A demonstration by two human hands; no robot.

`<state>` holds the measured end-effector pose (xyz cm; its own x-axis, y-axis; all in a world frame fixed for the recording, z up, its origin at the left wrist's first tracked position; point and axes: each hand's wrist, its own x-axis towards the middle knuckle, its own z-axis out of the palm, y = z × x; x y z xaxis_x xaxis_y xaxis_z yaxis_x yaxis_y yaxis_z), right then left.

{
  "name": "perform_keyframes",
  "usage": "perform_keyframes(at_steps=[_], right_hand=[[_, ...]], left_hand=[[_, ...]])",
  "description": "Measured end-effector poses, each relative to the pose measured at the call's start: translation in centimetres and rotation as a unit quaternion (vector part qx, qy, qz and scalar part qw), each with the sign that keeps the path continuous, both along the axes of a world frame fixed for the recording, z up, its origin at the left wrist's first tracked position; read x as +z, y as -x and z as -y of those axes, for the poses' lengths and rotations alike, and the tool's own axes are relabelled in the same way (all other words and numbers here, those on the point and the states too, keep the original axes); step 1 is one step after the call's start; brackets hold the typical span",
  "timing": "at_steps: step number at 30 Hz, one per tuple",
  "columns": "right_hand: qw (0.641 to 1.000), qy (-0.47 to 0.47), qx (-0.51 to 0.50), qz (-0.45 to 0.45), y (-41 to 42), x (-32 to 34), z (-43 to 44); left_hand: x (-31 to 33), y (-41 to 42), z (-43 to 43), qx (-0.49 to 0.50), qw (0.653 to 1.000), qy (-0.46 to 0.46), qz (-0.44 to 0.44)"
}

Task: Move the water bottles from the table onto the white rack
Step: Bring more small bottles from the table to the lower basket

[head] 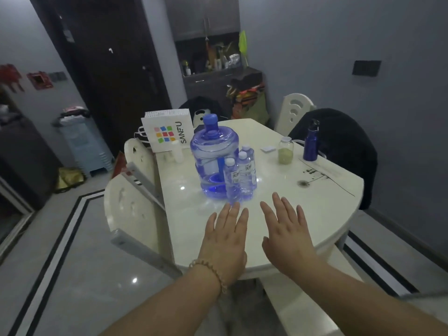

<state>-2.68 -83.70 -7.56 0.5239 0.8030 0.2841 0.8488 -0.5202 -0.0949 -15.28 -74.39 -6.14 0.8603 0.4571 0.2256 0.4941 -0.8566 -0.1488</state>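
Note:
A large blue water jug [212,154] with a blue cap stands in the middle of the cream table [327,209]. Three small clear water bottles with white caps cluster at its right front: the nearest [231,181], one behind it [243,175], and a third [249,156] farther back. My left hand [224,241] and my right hand [287,234] hover flat over the near table edge, fingers spread, holding nothing, just short of the nearest bottle. No white rack is clearly in view.
A white shopping bag [167,132] stands at the table's far left. A glass jar [285,150], a dark blue metal flask [311,144] and a small white pad [268,149] sit to the right. Cream chairs [131,209] flank the table; a black garment [344,151] drapes one.

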Motion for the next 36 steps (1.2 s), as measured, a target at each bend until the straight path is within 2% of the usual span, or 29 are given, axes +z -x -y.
perform_keyframes(at_steps=[8, 13, 18, 24, 28, 31, 34, 36], right_hand=[[0.999, 0.032, -0.004, 0.013, -8.6, 0.2, -14.3], [0.997, 0.074, -0.019, 0.032, -12.9, -1.0, -20.0], [0.985, 0.130, -0.034, 0.105, -15.8, -3.1, -24.3], [0.965, 0.198, -0.078, 0.155, -18.0, -3.0, -28.8], [0.972, 0.192, -0.095, 0.097, -17.8, -2.1, -31.1], [0.981, 0.139, -0.130, 0.032, -16.4, -1.5, -31.9], [0.975, 0.147, -0.166, 0.026, -14.8, -1.4, -31.6], [0.970, 0.158, -0.184, 0.029, -13.7, -1.5, -31.4]], left_hand=[[3.1, -10.6, -14.5, -0.018, 0.999, -0.036, -0.029], [1.3, -16.1, -21.1, -0.032, 0.996, -0.058, -0.065], [-1.6, -19.6, -26.3, -0.097, 0.988, -0.085, -0.085], [-4.2, -21.2, -30.5, -0.222, 0.967, -0.115, -0.041], [-4.2, -21.0, -32.3, -0.268, 0.957, -0.107, -0.012], [-4.4, -20.5, -33.4, -0.314, 0.948, -0.041, 0.025], [-4.3, -19.7, -34.1, -0.368, 0.928, 0.007, 0.051], [-4.3, -18.8, -34.6, -0.408, 0.911, -0.002, 0.058]])
